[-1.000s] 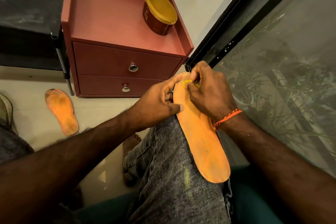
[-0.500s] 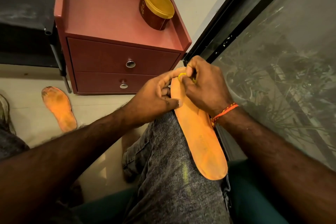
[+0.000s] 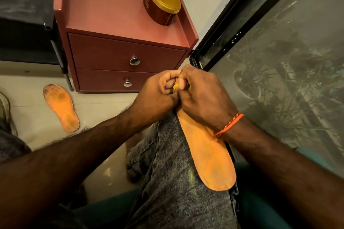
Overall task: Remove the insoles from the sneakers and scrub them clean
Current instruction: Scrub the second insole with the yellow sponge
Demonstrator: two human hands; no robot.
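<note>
An orange insole (image 3: 208, 156) lies along my right thigh, heel end toward me, toe end hidden under both hands. My left hand (image 3: 158, 95) grips the insole's toe end with curled fingers. My right hand (image 3: 202, 98) is curled over the same end and pinches a small yellow scrubbing piece (image 3: 176, 86), of which only a tip shows between the hands. A second orange insole (image 3: 62, 108), dirty at its toe, lies flat on the floor at the left. No whole sneaker can be made out.
A red two-drawer cabinet (image 3: 126, 55) stands ahead, with a yellow-lidded tub (image 3: 162, 0) on top. A black rack (image 3: 28, 24) is at the left. A glass pane with a black frame (image 3: 242, 15) runs along the right. Pale tiled floor (image 3: 37, 135) lies below.
Both hands have closed together over the insole's toe end; my right hand slid slightly up toward the tip. The view shifted a little; the floor insole has not moved.
</note>
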